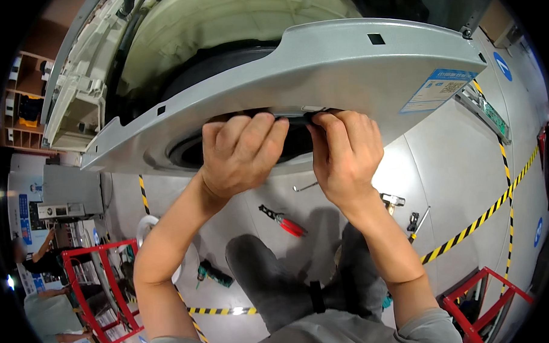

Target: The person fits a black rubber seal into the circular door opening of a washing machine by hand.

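Observation:
A silver-grey front panel [356, 78] with a blue-and-white label spans the top, in front of a cream plastic tub [203, 20]. Its round opening holds a black rubber seal [297, 140]. My left hand [237, 150] has its fingers curled over the upper rim of the opening, gripping the seal's edge, fingertips partly hidden. Close to its right, my right hand [345, 154] pinches that same rim with thumb and forefinger beside a small light strip [313, 108], which may be a clip.
On the tiled floor lie red-handled pliers [288, 225], a green drill [214, 274], a hammer [392, 200] and a screwdriver [419, 226]. Red metal frames [100, 283] stand low on both sides. Two other people [47, 321] are at far left. Yellow-black tape [458, 228] crosses the floor.

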Available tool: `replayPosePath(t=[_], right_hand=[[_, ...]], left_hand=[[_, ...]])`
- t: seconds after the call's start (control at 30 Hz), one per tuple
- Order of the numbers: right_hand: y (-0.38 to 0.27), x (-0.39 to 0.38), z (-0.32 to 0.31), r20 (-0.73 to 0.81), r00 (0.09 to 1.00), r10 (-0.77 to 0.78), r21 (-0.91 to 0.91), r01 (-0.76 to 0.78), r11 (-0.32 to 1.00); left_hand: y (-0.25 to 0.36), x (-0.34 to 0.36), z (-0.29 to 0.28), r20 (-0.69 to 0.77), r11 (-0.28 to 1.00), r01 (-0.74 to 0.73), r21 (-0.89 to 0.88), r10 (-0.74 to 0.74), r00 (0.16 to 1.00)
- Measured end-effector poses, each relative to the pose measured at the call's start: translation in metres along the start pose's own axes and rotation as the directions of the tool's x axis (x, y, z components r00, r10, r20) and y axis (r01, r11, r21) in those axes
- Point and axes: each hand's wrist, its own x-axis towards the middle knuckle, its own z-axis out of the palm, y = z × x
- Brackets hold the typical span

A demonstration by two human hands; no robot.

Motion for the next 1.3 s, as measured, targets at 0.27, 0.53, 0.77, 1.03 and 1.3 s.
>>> replayPosePath(t=[0.27,0.53,0.77,1.03,1.3], right_hand=[[0.001,-0.003,0.004,-0.03,0.998,0.047,0.088,-0.044,0.995],[-0.006,-0.006,0.0,0.012,0.991,0.134,0.124,-0.135,0.983],[-0.025,-0.003,0.004,-0.032,0.99,0.137,0.096,-0.134,0.986],[-0.023,0.004,0.008,-0.026,0.996,0.081,0.113,-0.077,0.991],[-0.026,0.009,0.009,-0.038,0.99,0.133,0.114,-0.128,0.985]], left_hand=[[0.005,0.018,-0.033,0.206,0.975,0.221,0.002,-0.217,0.954],[0.022,0.022,-0.031,0.247,0.956,0.288,0.046,-0.291,0.925],[0.016,0.021,-0.027,0.164,0.975,0.222,-0.008,-0.218,0.962],[0.007,0.022,-0.032,0.165,0.982,0.174,-0.077,-0.159,0.973],[-0.006,0.017,-0.041,0.169,0.977,0.202,-0.067,-0.189,0.967]])
